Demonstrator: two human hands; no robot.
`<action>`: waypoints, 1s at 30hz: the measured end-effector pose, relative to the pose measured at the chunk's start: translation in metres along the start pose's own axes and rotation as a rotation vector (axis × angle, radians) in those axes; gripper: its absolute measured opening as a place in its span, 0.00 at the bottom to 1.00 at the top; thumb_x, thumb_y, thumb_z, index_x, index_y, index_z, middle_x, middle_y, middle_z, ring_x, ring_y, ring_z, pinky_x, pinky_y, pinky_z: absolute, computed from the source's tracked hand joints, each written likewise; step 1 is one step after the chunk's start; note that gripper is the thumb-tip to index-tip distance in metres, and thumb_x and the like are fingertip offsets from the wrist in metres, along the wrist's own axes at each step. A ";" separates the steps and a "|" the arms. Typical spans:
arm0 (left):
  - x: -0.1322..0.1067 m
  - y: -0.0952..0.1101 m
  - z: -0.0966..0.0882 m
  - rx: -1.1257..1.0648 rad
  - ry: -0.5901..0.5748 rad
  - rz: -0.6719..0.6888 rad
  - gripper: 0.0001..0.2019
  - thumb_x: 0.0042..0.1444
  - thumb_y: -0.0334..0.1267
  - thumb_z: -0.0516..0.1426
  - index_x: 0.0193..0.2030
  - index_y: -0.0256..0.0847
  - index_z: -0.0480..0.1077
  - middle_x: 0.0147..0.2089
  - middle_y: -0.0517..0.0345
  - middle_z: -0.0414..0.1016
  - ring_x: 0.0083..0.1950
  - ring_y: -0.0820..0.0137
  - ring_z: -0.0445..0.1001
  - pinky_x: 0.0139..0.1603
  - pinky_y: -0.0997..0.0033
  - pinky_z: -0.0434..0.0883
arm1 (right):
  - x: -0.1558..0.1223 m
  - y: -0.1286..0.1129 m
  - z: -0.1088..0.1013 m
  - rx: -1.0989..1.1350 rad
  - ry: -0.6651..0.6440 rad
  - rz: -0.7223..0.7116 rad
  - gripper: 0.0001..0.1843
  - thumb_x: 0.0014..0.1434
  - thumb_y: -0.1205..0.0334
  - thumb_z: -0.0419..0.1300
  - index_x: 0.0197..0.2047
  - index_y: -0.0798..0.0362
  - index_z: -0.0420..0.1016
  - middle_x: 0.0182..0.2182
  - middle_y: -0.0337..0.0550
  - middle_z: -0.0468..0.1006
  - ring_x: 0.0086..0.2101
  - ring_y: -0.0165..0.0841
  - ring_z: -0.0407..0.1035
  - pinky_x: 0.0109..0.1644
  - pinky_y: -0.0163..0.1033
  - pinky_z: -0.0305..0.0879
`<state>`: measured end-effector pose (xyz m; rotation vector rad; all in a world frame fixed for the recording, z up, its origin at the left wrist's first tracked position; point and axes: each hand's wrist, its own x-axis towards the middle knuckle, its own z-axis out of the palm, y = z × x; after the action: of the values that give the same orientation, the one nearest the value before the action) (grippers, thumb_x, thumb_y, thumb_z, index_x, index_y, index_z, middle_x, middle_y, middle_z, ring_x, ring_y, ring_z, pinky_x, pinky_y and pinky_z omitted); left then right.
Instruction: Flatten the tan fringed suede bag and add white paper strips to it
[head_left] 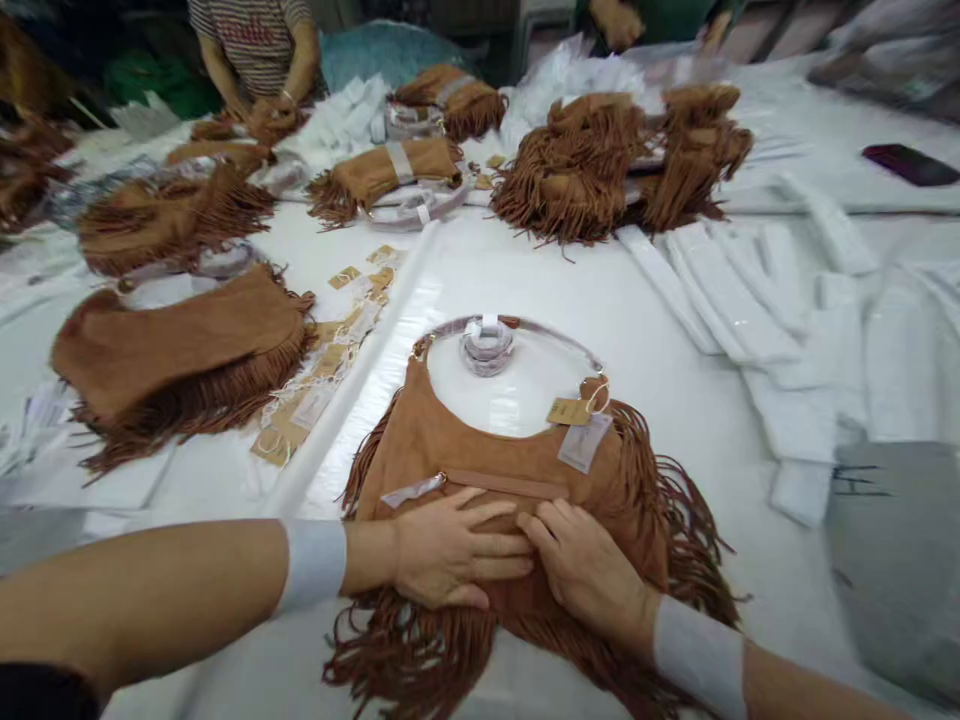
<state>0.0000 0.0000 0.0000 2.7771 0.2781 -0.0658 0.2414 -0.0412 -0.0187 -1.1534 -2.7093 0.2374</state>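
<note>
Fingers (pixel 491 545), lower centre: left hand (pixel 454 550) flat, loose; right hand (pixel 589 570) bent, grip unclear; beneath both, bag (pixel 465 455), long axis crosswise.

Passable: bare table (pixel 555 270) past the strap (pixel 559 337), plus lane right of the near bag (pixel 480 450). Blocked: tags (pixel 330 360) and second bag (pixel 172 345) left, white strips (pixel 739 290) right, fringed pile (pixel 577 165) far side.
</note>
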 end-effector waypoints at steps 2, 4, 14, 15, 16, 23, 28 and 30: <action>0.001 -0.001 -0.003 -0.014 0.018 0.038 0.27 0.65 0.52 0.43 0.67 0.45 0.54 0.67 0.57 0.60 0.71 0.55 0.44 0.65 0.46 0.52 | 0.004 0.000 -0.002 0.005 -0.015 0.014 0.15 0.57 0.75 0.53 0.48 0.57 0.67 0.34 0.44 0.68 0.35 0.38 0.59 0.38 0.42 0.58; 0.006 0.001 -0.005 -0.019 0.037 0.004 0.24 0.66 0.51 0.44 0.65 0.47 0.57 0.66 0.57 0.62 0.70 0.57 0.48 0.64 0.49 0.54 | 0.005 0.000 -0.001 0.011 -0.013 0.031 0.15 0.58 0.75 0.52 0.49 0.57 0.66 0.34 0.44 0.68 0.35 0.38 0.60 0.39 0.42 0.59; 0.053 0.037 0.018 0.224 0.141 -0.383 0.13 0.63 0.37 0.46 0.52 0.42 0.63 0.55 0.47 0.65 0.52 0.58 0.63 0.55 0.43 0.59 | 0.000 0.001 0.012 0.044 0.113 0.076 0.21 0.59 0.76 0.46 0.56 0.65 0.61 0.39 0.50 0.70 0.39 0.40 0.63 0.46 0.46 0.67; 0.052 0.036 0.020 0.231 0.155 -0.368 0.13 0.63 0.37 0.46 0.52 0.42 0.64 0.55 0.47 0.65 0.52 0.58 0.63 0.55 0.43 0.58 | 0.000 0.001 0.013 0.055 0.104 0.083 0.21 0.59 0.76 0.46 0.56 0.64 0.61 0.39 0.50 0.70 0.39 0.40 0.64 0.45 0.46 0.68; 0.051 0.034 0.021 0.231 0.168 -0.359 0.12 0.63 0.38 0.46 0.51 0.42 0.64 0.55 0.47 0.65 0.52 0.58 0.63 0.55 0.45 0.59 | 0.000 0.001 0.013 0.064 0.096 0.091 0.21 0.59 0.76 0.46 0.56 0.63 0.61 0.39 0.50 0.70 0.39 0.40 0.64 0.45 0.46 0.68; 0.049 0.027 0.024 0.190 0.189 -0.376 0.11 0.61 0.39 0.50 0.48 0.40 0.65 0.50 0.47 0.66 0.49 0.60 0.63 0.50 0.56 0.61 | 0.001 0.004 0.016 0.068 0.085 0.119 0.21 0.61 0.75 0.47 0.58 0.61 0.61 0.39 0.48 0.71 0.39 0.39 0.65 0.44 0.44 0.68; 0.054 0.031 0.019 0.192 0.189 -0.394 0.09 0.63 0.38 0.48 0.46 0.40 0.64 0.49 0.51 0.67 0.47 0.61 0.63 0.49 0.58 0.63 | 0.000 0.001 0.014 0.005 0.116 0.127 0.21 0.61 0.74 0.47 0.57 0.60 0.61 0.37 0.47 0.72 0.38 0.38 0.66 0.43 0.43 0.67; 0.049 0.033 0.012 0.164 0.208 -0.395 0.09 0.65 0.38 0.47 0.48 0.40 0.64 0.49 0.51 0.67 0.48 0.63 0.64 0.49 0.60 0.63 | 0.000 -0.001 0.013 -0.027 0.132 0.144 0.20 0.61 0.74 0.47 0.56 0.60 0.61 0.36 0.47 0.72 0.37 0.38 0.67 0.43 0.42 0.67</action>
<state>0.0547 -0.0255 -0.0043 2.8476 0.9094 0.1084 0.2382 -0.0426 -0.0310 -1.3241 -2.5264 0.1396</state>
